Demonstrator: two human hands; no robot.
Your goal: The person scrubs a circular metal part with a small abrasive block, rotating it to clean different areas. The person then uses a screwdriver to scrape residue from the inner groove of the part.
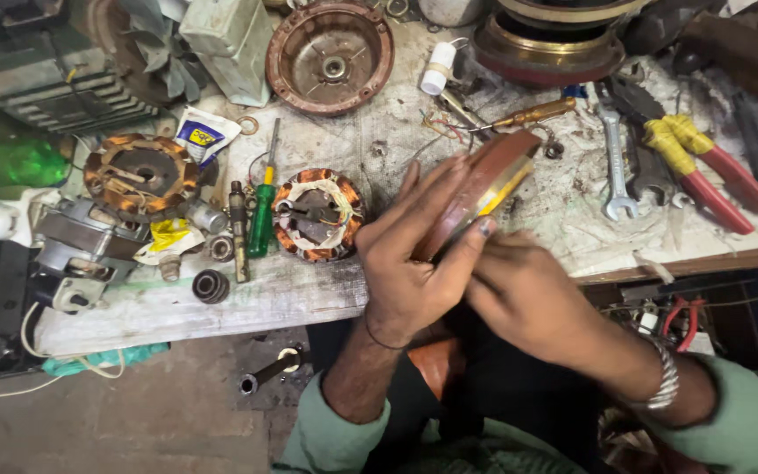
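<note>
A reddish-brown motor end cover [482, 186] sits at the centre of the frame, seen edge-on, its long axis slanting from lower left to upper right. The left hand [410, 254] closes its grip on the cover's lower edge, fingers flat along its face. The right hand [524, 294] touches the same edge from beneath, how wide its grip is hidden, above the desk [247, 303].

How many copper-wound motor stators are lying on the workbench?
2. One copper-wound stator lies at the left, beside the grey motor housing. The other lies mid-bench, right of the green-handled screwdriver. Clutter may hide more.
</note>
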